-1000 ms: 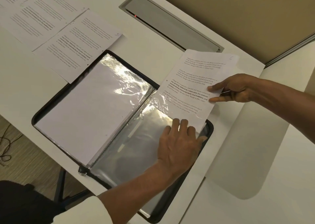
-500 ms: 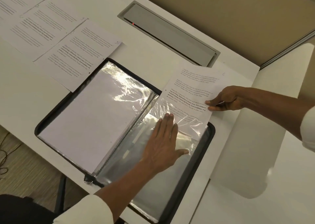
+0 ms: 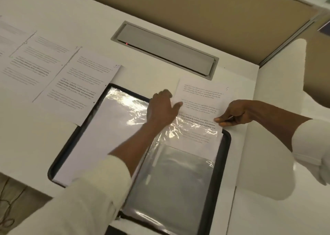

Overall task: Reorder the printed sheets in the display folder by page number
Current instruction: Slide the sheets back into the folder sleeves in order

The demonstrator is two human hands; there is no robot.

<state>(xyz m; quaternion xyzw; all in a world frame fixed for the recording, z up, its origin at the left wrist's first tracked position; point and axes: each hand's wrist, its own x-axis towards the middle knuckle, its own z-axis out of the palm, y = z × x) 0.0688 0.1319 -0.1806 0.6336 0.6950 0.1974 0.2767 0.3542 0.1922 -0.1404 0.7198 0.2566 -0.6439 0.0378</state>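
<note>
left hand (image 3: 163, 108) and right hand (image 3: 235, 116) pinch a white printed sheet's (image 3: 201, 99) opposite edges, squaring it for the black display folder's (image 3: 226, 145) clear sleeve (image 3: 178, 172).

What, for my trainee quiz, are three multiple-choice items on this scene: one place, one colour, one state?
1. The loose sheets lie: A) left of the folder; B) right of it; C) inside it.
2. The folder's rim is: A) red; B) black; C) blue.
3. Sheet 6 is: A) fully in the sleeve; B) crumpled; C) partly in the sleeve.
Key: 1 A, they lie spread beyond its left edge; 2 B, a black border frames it; 3 C, its lower part sits under plastic and its top sticks out.
</note>
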